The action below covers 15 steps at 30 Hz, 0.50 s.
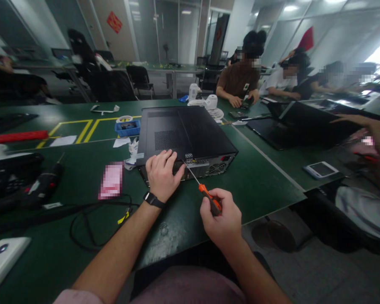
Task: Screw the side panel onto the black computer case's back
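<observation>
A black computer case lies flat on the green table, its rear panel with the fan grille facing me. My left hand rests on the near edge of the case, palm down with the fingers stretched over its top and the thumb toward the rear panel. My right hand is wrapped round the orange and black handle of a screwdriver. The screwdriver's shaft slants up to the left, and its tip is at the rear edge of the case beside my left thumb. Whether the tip sits in a screw is too small to tell.
Left of the case are a blue bin, a pink packet, a black cable and a power drill. White fans stand behind it. A phone lies at the right. Other people work across the table and at the right.
</observation>
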{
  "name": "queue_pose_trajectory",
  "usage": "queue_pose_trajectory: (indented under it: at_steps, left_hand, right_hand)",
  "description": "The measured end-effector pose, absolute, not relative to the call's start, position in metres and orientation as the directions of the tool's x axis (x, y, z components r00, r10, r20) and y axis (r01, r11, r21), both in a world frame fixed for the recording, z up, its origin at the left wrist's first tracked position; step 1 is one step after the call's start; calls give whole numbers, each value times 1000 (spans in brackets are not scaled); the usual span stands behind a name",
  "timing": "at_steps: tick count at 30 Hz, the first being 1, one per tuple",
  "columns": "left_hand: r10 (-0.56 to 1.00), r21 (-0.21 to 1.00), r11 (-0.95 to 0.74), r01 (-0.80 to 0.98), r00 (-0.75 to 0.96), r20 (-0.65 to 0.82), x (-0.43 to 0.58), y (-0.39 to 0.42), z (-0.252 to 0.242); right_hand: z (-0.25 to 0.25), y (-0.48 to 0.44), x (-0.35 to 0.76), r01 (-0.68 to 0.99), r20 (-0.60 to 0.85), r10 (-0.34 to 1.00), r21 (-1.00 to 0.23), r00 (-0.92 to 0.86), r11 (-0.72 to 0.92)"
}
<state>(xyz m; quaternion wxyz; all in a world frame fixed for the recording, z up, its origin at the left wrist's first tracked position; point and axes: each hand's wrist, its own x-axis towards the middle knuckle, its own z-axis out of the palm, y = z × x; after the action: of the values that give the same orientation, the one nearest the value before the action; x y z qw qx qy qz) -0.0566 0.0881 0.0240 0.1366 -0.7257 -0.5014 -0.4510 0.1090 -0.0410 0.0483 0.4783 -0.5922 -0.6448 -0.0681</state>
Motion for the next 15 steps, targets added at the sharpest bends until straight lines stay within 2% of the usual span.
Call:
queue_pose_trajectory:
  at_steps: [15]
  left_hand:
    - [589, 261, -470, 843, 80, 804, -55, 89, 23]
  right_hand:
    - [49, -46, 106, 862, 725, 671, -432, 157, 265]
